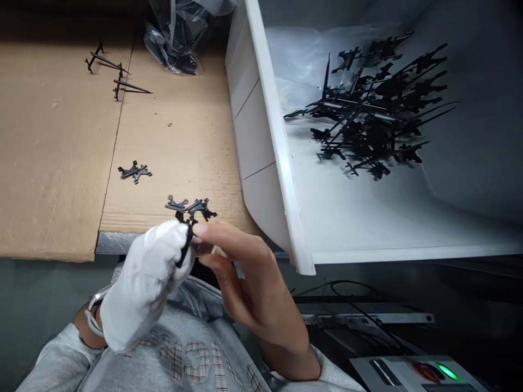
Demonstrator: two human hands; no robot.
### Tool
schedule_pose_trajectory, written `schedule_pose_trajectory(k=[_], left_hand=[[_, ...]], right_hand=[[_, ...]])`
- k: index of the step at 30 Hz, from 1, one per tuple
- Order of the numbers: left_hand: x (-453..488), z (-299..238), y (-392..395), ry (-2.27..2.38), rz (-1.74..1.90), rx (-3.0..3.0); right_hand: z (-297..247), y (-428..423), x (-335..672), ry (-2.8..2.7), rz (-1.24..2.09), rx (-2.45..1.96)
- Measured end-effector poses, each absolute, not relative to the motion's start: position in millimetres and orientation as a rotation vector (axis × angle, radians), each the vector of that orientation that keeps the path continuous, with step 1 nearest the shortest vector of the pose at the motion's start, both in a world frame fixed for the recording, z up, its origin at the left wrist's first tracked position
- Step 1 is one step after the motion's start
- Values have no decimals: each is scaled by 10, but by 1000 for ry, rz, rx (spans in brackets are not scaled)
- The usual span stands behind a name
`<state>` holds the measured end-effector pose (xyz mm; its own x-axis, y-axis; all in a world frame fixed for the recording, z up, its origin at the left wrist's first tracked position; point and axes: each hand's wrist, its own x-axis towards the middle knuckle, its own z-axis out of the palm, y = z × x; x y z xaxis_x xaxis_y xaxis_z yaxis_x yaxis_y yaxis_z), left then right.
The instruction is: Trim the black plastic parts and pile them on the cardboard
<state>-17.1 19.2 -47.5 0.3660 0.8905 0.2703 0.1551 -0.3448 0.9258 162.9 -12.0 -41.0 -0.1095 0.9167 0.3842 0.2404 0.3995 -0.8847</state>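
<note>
My left hand (147,272), in a white glove, is closed around a small black plastic part (186,247) that stands between its fingertips. Bare and curved, my right hand (253,272) reaches in from the right. Its index fingertip touches the top of that part, while the thumb stays apart below. Just beyond my hands, several flat black plastic brackets (200,207) lie in a loose group on the cardboard. Another small cluster of black brackets (135,171) rests farther left.
A white bin (281,141) at the right contains a pile of black spiked parts (376,109). Two spiked pieces (126,86) stand at the back left. Clear plastic bags (177,41) sit behind on the cardboard (61,136). A control box (408,373) glows green at lower right.
</note>
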Motion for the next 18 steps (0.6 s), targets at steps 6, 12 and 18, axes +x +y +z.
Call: schedule_pose_trajectory(k=[6, 12, 18], left_hand=[[-146, -463, 302, 837, 1038, 1872], [-35, -428, 479, 942, 1218, 2339], [3, -496, 454, 967, 1324, 2474]], right_hand=[[-431, -68, 1637, -1532, 845, -958], [-508, -120, 1628, -1343, 968, -948], [-432, -120, 1589, -1296, 962, -941]])
